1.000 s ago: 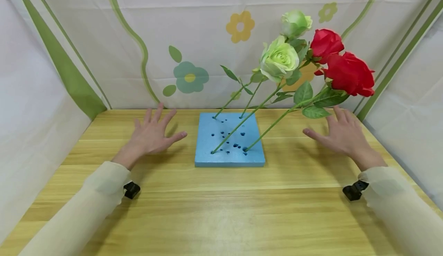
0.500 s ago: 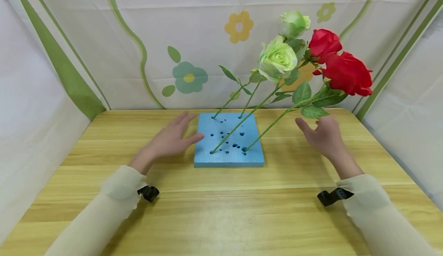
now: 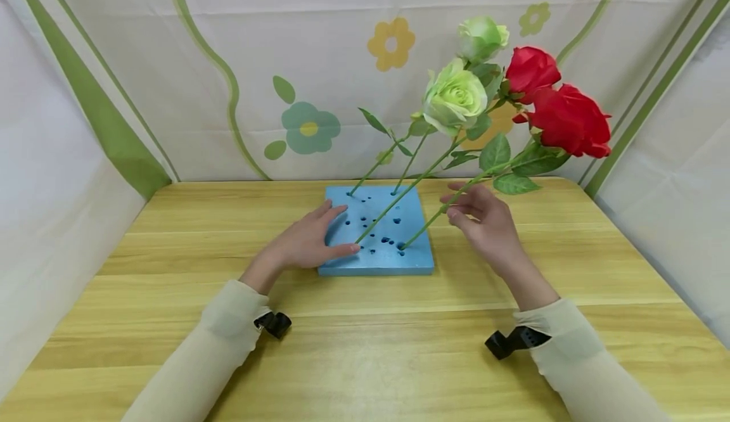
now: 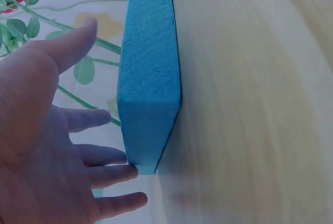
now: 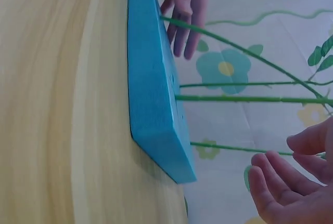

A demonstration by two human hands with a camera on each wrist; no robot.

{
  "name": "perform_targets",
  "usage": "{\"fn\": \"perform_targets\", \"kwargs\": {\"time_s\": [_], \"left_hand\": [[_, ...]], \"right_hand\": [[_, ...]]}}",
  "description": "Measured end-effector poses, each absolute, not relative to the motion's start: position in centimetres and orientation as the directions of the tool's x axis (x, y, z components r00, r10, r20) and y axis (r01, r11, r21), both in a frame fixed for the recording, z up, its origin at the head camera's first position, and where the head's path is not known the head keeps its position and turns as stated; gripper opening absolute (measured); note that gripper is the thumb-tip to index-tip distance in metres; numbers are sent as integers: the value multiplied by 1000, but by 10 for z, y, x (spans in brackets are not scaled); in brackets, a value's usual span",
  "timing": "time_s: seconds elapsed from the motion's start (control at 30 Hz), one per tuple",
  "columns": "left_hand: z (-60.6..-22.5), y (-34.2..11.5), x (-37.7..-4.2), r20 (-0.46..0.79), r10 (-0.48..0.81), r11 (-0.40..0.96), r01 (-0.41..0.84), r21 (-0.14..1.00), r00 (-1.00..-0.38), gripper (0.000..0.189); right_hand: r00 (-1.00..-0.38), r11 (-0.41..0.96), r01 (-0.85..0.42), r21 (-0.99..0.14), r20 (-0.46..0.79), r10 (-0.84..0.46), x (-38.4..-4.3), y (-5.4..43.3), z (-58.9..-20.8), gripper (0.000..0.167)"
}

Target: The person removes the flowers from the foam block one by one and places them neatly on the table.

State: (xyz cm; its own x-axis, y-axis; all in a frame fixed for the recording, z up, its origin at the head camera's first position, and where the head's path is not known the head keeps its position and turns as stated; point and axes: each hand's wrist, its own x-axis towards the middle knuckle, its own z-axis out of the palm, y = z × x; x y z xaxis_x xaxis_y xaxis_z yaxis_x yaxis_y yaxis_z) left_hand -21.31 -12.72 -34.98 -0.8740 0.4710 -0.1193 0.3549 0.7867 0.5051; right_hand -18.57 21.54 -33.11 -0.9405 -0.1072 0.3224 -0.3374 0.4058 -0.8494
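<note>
A blue foam block [image 3: 407, 261] with several holes sits on the table, and several artificial rose stems stick up from it, leaning right. Two bear pale green blooms, a nearer green rose [image 3: 456, 95] and a farther green rose [image 3: 483, 37]; a large red rose [image 3: 572, 121] and another red rose [image 3: 533, 72] hang further right. My left hand [image 3: 305, 239], fingers spread, hovers over the block's left part, thumb near the front green rose's stem base. Beside the front red rose's stem [image 5: 250, 99], my right hand [image 3: 485, 227] has loosely bent fingers and grips nothing.
The wooden table [image 3: 365, 358] stretches in front of the block. A white cloth [image 3: 319, 48] with printed flowers hangs close behind, and plain white cloth closes both sides. Black camera mounts [image 3: 275, 324] sit on both wrists.
Both hands have moved inward from the sides: the left rightward to over the block, the right leftward to the front red rose's stem. The block and roses have not visibly moved.
</note>
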Motion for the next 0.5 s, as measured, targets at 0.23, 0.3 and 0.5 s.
{"fn": "perform_targets", "kwargs": {"time_s": [0.23, 0.3, 0.5], "left_hand": [[-353, -129, -210, -149, 483, 808, 373, 456, -863, 102], [-354, -129, -209, -152, 486, 809, 377, 452, -861, 103], [-357, -129, -208, -165, 490, 807, 374, 456, -856, 102]], "right_hand": [[-974, 294, -200, -934, 156, -167, -177, 203, -332, 38], [-974, 300, -188, -935, 139, -176, -175, 202, -333, 40], [-962, 328, -222, -918, 152, -226, -172, 200, -338, 30]]}}
